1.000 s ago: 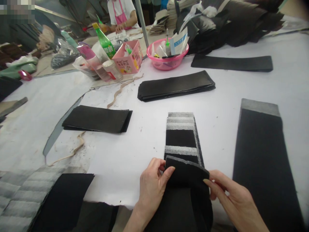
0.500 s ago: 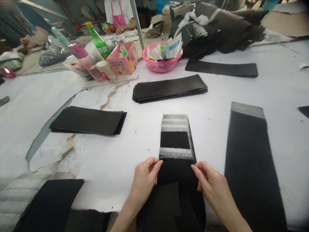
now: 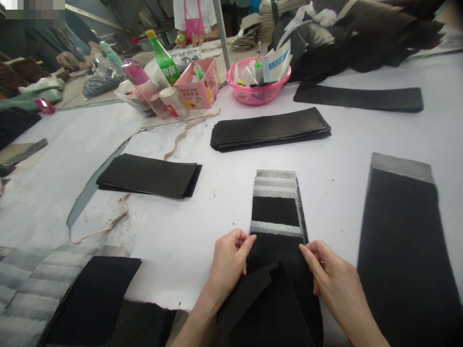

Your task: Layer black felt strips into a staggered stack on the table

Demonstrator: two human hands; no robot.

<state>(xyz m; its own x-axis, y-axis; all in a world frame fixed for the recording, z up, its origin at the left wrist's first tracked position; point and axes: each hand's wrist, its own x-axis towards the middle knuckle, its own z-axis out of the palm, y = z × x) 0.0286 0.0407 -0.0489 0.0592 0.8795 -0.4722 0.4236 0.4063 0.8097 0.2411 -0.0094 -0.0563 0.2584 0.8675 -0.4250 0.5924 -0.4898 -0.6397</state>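
Note:
My left hand (image 3: 231, 258) pinches the left edge of a black sheet (image 3: 277, 248), thumb against fingers. On the opposite edge, my right hand (image 3: 331, 267) grips the same sheet in a like pinch. The sheet looks like thin leather or coated fabric; I cannot tell which. Its near part is folded up in a loose flap between my forearms. Under and beyond it lies a staggered stack of black pieces (image 3: 275, 210) with pale grey end strips showing. To the right of my right hand lies a long black piece (image 3: 405, 241) with a grey end band.
Stacks of black strips lie on the white-covered table, at left (image 3: 148, 176), centre (image 3: 271, 127) and far right (image 3: 358, 98). A pink basin (image 3: 258, 91), a pink box (image 3: 198, 84) and a green bottle (image 3: 162, 58) stand behind. A co-worker in a pink apron (image 3: 194, 21) is beyond.
The view has turned, so things sit farther right or left in frame. The sheet's near flap has gone from a rounded curl to a pointed fold. Both hands keep their pinch.

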